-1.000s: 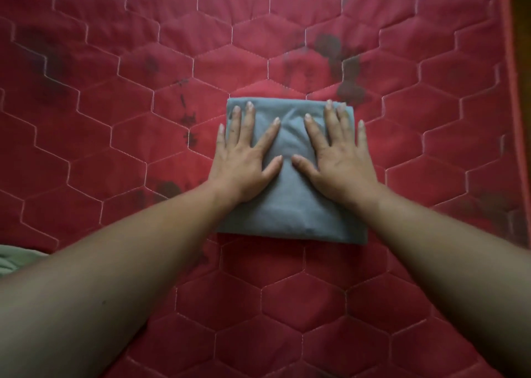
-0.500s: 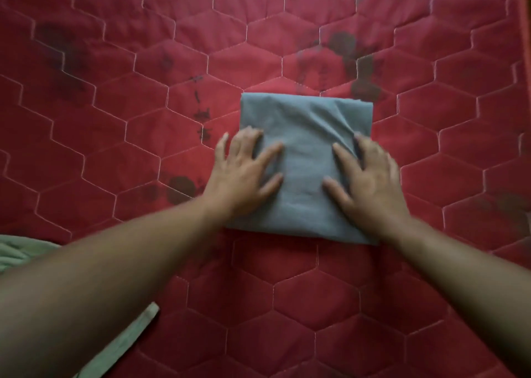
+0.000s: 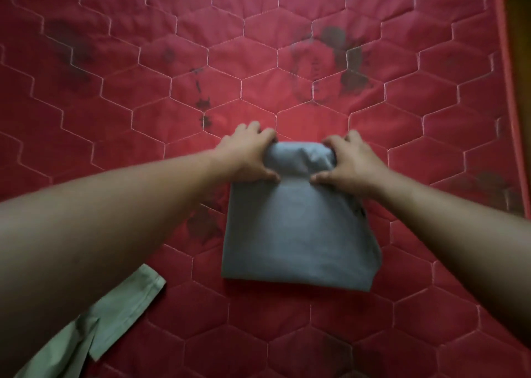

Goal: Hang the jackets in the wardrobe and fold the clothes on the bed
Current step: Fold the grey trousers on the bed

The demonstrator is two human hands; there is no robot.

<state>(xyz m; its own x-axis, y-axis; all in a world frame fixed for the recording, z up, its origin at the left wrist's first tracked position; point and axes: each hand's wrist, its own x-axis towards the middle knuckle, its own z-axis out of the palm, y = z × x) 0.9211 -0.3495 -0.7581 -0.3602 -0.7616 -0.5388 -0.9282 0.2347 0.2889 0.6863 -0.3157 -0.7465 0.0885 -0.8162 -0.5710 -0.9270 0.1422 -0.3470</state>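
Note:
A folded grey-blue garment lies on the red quilted bed. My left hand grips its far left corner, fingers curled over the far edge and thumb on top. My right hand grips the far right corner in the same way. The far edge of the cloth is bunched and lifted between the two hands. The near part lies flat on the bed.
A pale green garment lies at the lower left, partly under my left arm. Dark stains mark the bed cover beyond the hands. The bed's right edge runs along the frame's right side.
Both hands were lying flat on the grey-blue garment; they have slid to its far edge and taken hold of it. The view has shifted, showing more of the green garment.

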